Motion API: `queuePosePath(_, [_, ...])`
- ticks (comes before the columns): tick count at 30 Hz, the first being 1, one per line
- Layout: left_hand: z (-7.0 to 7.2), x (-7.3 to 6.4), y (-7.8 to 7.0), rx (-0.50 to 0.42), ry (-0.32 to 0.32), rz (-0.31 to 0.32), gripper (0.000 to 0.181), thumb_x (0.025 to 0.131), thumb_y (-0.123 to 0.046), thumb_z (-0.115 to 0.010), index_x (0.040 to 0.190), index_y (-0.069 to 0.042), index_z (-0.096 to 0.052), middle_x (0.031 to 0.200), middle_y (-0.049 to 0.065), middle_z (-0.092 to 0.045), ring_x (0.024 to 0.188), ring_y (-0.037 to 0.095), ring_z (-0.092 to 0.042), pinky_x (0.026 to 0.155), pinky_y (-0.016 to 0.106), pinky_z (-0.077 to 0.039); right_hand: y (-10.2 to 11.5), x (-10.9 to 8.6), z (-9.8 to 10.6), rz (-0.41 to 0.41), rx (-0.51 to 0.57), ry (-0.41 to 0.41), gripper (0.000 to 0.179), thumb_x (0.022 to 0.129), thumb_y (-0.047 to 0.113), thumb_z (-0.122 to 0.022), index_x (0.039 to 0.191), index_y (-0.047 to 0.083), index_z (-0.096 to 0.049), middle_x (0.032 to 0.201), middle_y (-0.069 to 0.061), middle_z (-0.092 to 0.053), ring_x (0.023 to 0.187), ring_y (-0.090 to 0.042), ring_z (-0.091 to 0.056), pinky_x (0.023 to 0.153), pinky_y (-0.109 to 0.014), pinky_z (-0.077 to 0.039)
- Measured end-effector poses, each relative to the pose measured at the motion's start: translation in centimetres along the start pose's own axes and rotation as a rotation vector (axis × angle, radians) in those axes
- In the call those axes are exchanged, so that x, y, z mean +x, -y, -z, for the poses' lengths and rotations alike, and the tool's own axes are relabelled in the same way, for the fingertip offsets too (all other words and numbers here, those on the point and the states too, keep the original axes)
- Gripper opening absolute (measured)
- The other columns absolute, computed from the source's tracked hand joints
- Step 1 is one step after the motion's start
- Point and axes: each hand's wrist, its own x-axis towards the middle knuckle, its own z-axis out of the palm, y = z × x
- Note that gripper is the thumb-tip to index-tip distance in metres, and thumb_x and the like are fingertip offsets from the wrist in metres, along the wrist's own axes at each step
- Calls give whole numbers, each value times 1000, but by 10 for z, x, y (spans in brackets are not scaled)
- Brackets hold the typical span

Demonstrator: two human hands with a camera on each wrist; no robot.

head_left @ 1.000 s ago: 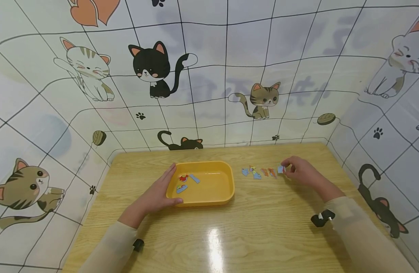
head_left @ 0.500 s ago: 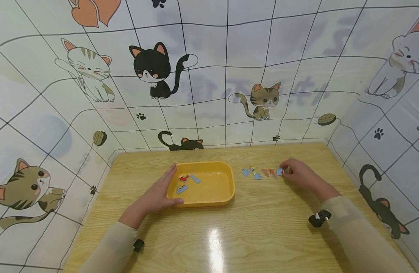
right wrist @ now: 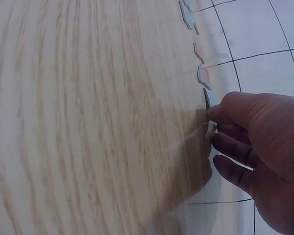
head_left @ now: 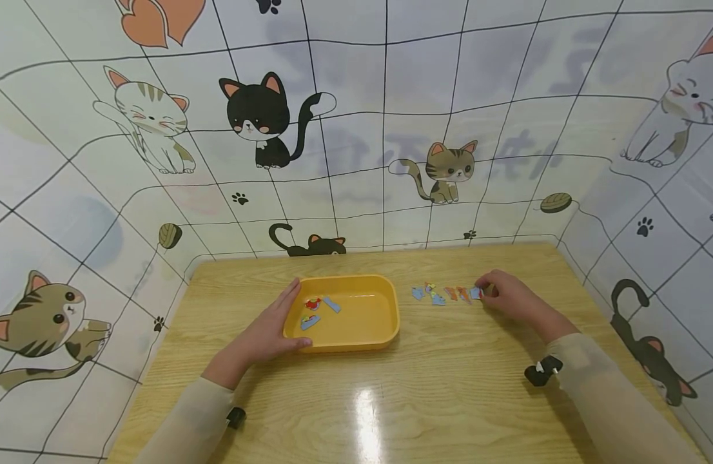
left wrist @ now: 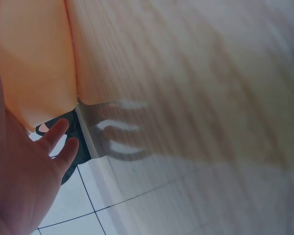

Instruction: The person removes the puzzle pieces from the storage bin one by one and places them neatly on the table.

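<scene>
My left hand (head_left: 268,330) spans the left end of a yellow plastic tray (head_left: 356,327), gripping it with thumb at the near rim and fingers at the far side. Inside lie a red puzzle piece (head_left: 312,303), a light-blue strip-shaped piece (head_left: 331,304) and a blue piece with some red and yellow (head_left: 310,321). To the tray's right, my right hand (head_left: 512,298) pinches a blue puzzle piece (head_left: 476,293) down at the tabletop. It sits at the right end of a row, beside two orange pieces (head_left: 463,294). The right wrist view shows thumb and fingertips at this piece (right wrist: 208,102).
Further left in the row are a blue piece (head_left: 417,293) and a blue-and-yellow piece (head_left: 438,299). The wooden table (head_left: 438,386) meets a cat-patterned wall covering (head_left: 356,161) at the back and on both sides.
My right hand has shifted slightly left and nearer, bringing the blue piece up close to the orange pieces, then stays almost still. The left hand and tray have not moved.
</scene>
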Motion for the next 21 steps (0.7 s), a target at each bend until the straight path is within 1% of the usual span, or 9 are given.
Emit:
queuePosePath(9, [1,0,0,-1,4,-2,131,87,-58,-91,179,-11,-11,187,0,-4,169,37,-20,130,62,-28,1,0,-1,-10,0,13,31,97,2,-75,127,-6,-73,116,-14,-66,91,-20,-58,79,-41,-52])
queuePosePath(16, [0,0,0,2,1,6,130,87,-59,-91,179,-14,-10,187,-1,-3,168,38,-21,130,64,-29,2,-1,1,-31,20,22,32,100,6,-77,129,-4,-73,118,-15,-66,95,-24,-58,82,-44,-52])
queuePosePath(21, [0,0,0,0,0,9,131,87,-59,-91,179,-14,-10,187,-1,-4,168,37,-20,130,63,-28,0,-1,1,-30,42,21,33,100,7,-78,131,-4,-73,119,-14,-67,99,-27,-61,86,-47,-52])
